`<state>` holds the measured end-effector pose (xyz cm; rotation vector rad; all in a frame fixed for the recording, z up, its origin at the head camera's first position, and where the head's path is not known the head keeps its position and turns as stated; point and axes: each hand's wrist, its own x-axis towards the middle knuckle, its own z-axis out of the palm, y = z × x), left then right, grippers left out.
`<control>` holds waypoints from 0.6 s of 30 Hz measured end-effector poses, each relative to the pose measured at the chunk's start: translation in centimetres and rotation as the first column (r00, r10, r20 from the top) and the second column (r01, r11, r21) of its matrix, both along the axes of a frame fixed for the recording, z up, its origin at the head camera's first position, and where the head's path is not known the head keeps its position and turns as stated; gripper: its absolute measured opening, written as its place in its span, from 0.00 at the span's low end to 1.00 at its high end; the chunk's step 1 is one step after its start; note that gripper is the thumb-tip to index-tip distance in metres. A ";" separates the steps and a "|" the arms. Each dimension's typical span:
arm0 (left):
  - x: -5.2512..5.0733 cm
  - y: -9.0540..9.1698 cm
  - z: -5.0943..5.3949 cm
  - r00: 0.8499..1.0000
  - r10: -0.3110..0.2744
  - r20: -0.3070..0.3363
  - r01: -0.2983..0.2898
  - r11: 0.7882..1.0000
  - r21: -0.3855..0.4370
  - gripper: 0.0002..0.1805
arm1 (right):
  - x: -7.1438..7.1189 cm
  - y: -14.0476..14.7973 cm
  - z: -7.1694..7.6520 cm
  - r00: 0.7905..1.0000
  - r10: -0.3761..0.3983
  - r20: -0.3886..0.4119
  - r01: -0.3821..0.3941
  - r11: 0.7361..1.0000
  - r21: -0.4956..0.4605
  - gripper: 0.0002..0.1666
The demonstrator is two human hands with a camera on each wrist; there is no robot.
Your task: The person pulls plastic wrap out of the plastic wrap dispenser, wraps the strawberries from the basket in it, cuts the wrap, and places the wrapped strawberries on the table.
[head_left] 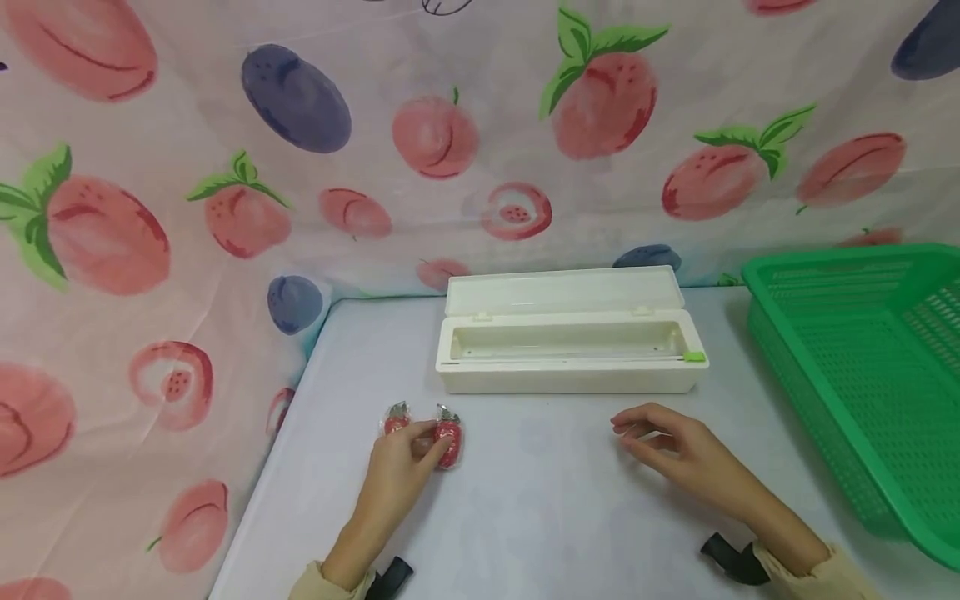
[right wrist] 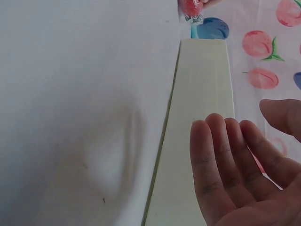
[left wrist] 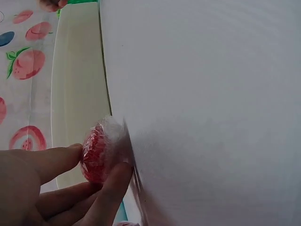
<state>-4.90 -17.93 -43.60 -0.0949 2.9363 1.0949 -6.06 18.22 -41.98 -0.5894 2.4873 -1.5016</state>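
Note:
My left hand (head_left: pixel 397 471) pinches a red, strawberry-like piece in clear wrap (head_left: pixel 449 439), thumb on one side and fingers on the other. In the left wrist view this wrapped red piece (left wrist: pixel 95 157) is held just over the white surface. A second wrapped red piece with a green top (head_left: pixel 397 417) lies beside it, partly hidden behind the left hand. Over the table at right, my right hand (head_left: pixel 686 450) holds nothing, its fingers loosely bent. The right wrist view shows the right hand's fingers (right wrist: pixel 225 169) extended and the thumb apart.
A long white box (head_left: pixel 570 381) stands at the back of the table, lid (head_left: pixel 566 292) raised, with a green slider (head_left: pixel 694 357) at its right end. A green plastic basket (head_left: pixel 817 383) is at the right. A fruit-print cloth (head_left: pixel 360 275) hangs behind and at left.

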 end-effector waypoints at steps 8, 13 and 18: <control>0.2 0.1 0.0 1.000 0.022 -0.004 -0.022 1.000 -0.004 0.20 | 0.1 0.1 -0.2 0.998 0.044 -0.038 -0.045 0.999 -0.028 0.12; 0.2 0.1 0.0 1.000 0.008 -0.008 -0.007 1.000 0.019 0.21 | 0.3 0.3 -0.3 0.998 0.043 -0.045 -0.044 0.999 -0.022 0.12; 0.3 0.0 0.1 0.999 0.030 -0.019 -0.030 1.000 -0.007 0.20 | 0.4 0.6 -0.4 0.999 0.040 -0.026 -0.040 0.999 -0.016 0.11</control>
